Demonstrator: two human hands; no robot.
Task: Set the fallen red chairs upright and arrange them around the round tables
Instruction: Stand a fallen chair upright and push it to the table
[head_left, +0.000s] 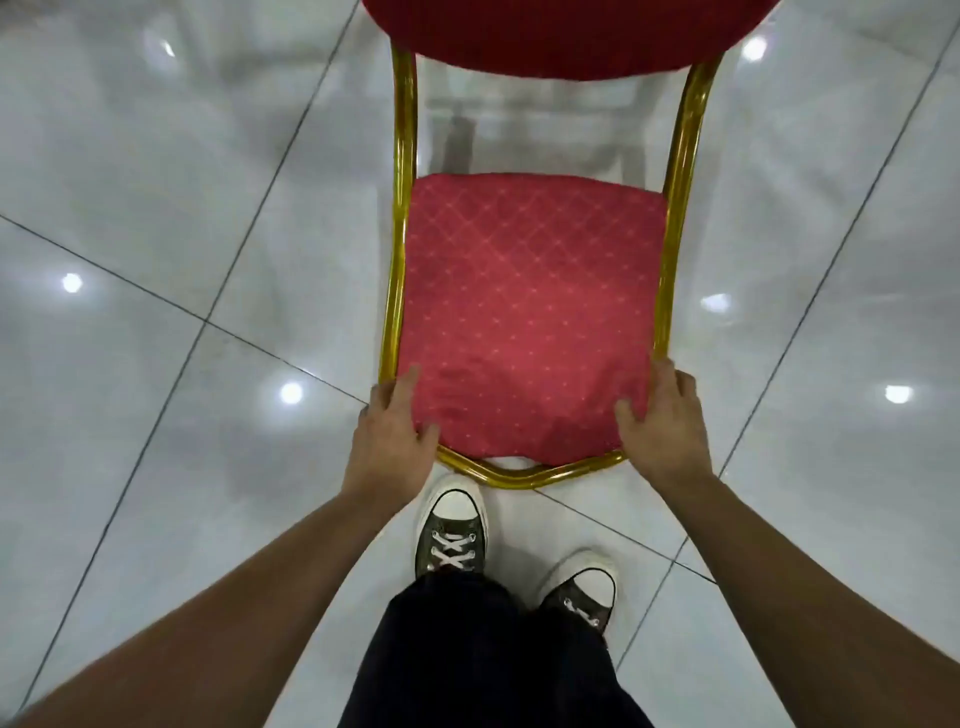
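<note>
The chair (530, 312) sits straight ahead on the floor (156, 208), seen from above: red padded seat in the middle of the view, gold tube frame round it, red backrest at the top edge. Its legs are hidden, so whether it rests fully on them I cannot tell. No round desk is in view.

The left hand (392, 436) grasps the seat's near left corner, thumb on the cushion, fingers along the frame; the right hand (662, 426) grasps the near right corner the same way — each grip is closed on the chair, none released.

Handling, as a judgement: the tubular frame should be stiff and fairly light, fine for two hands. The cushion is soft and its cover wrinkles under the thumbs, so it will give; the smooth tube may be slick. Better hold is the frame itself, at the front corners or the backrest uprights, rather than the padding.

The floor is large glossy pale tiles with dark joints, mirroring ceiling lights — likely slippery, so the legs may skid when pushed. Two sneakers (452, 530) stand just behind the front rail.
</note>
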